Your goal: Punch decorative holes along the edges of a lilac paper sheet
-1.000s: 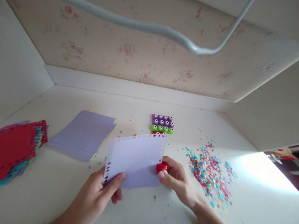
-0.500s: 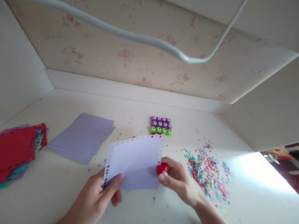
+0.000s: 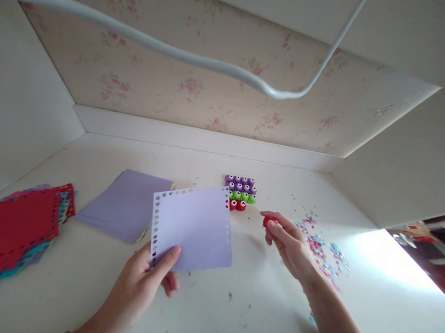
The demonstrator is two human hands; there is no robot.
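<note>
Lower centre of the frame, my left hand [image 3: 142, 279] clamps the lower left of a lilac sheet [image 3: 194, 230], thumb pressed flat on its face and the other fingers tucked behind. Star-shaped holes trim the sheet's left edge, its top and part of its right side; the bottom edge is uncut. Right of centre, my right hand [image 3: 295, 249] hangs above the worktop [image 3: 205, 321], its fingers closed on a small red punch [image 3: 270, 222], well apart from the paper.

The raised sheet partly blocks the view of two things behind it: the right corner of a lilac paper stack [image 3: 122, 205], left of centre, and the left end of a block of purple, green and red punches [image 3: 244, 188] with white knobs, near mid-frame. At right, my forearm [image 3: 329, 298] crosses in front of a scatter of multicoloured confetti [image 3: 317, 247], hiding much of it. A pile of punched sheets [image 3: 18, 229], red uppermost with blue beneath, lies at the far left. Across the top of the frame, a pale cord [image 3: 199, 59] cuts in front of floral wallpaper [image 3: 188, 104].
</note>
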